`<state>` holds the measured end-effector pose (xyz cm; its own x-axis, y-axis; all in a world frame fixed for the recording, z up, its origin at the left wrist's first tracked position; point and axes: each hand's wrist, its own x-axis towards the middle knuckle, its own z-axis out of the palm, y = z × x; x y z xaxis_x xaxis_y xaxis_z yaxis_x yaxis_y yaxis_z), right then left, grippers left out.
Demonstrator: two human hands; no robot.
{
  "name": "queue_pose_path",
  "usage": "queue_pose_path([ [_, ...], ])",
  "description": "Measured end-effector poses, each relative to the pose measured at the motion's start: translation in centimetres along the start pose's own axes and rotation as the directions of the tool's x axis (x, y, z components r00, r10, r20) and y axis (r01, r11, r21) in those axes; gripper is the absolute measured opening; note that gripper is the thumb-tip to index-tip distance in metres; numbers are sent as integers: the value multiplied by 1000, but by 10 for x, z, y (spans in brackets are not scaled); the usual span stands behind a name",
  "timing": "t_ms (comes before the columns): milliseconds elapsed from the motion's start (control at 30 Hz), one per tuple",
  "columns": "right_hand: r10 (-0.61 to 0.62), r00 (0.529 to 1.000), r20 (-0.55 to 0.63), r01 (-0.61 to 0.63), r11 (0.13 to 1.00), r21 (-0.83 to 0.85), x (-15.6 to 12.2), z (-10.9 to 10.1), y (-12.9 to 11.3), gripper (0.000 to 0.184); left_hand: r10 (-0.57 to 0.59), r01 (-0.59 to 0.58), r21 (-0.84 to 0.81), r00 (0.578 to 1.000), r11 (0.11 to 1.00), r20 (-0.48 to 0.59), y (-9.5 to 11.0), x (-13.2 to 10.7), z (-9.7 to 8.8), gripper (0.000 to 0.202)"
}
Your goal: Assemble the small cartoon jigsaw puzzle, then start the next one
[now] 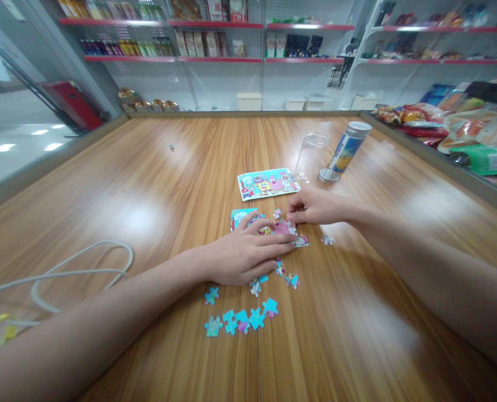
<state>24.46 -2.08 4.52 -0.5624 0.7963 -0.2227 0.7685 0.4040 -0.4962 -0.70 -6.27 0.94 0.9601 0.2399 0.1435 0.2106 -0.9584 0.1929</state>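
Fingers spread, my left hand (248,251) lies flat over a partly joined jigsaw puzzle (242,216) and covers much of it. At the puzzle's right edge, my right hand (313,206) is closed in a pinch on a jigsaw piece, mostly hidden by the fingers. One loose piece (277,213) lies just above the joined part, and another piece (327,239) lies to its right. Several blue pieces (257,318) are in a row nearer me, with a few more by my left hand. The printed picture sheet (268,184) lies beyond the puzzle.
A clear jar (312,153) and a blue canister (349,148) stand at the back right, with a metal lid (328,175) beside them. A white cable (85,273) loops on the left of the wooden table (148,184). Snack packages (478,128) lie beyond the right edge.
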Motion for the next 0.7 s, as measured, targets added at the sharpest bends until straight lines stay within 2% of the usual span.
queue_pose_path([
  [167,1,1000,-19,-1,1000,31,0,-3,-1,16,20,-20,-15,1000,1000,0,-1,0,1,50],
  [267,112,992,-51,-117,985,-130,-1,-7,2,14,13,-13,-20,1000,1000,-19,-1,-1,1,50],
  [367,195,976,-99,-216,928,-302,-3,-8,5,13,13,-13,-15,999,1000,-31,-2,-2,2,49],
  [533,185,978,-100,-207,921,-330,-3,-3,7,5,43,-42,9,997,999,-58,-2,-5,2,45],
  [600,183,981,-65,-194,935,-297,-4,-3,7,8,55,-54,16,993,998,-101,-3,-5,1,44],
  [700,172,984,-39,-176,949,-262,-6,-7,7,9,42,-34,36,968,999,-246,-5,-7,0,40],
])
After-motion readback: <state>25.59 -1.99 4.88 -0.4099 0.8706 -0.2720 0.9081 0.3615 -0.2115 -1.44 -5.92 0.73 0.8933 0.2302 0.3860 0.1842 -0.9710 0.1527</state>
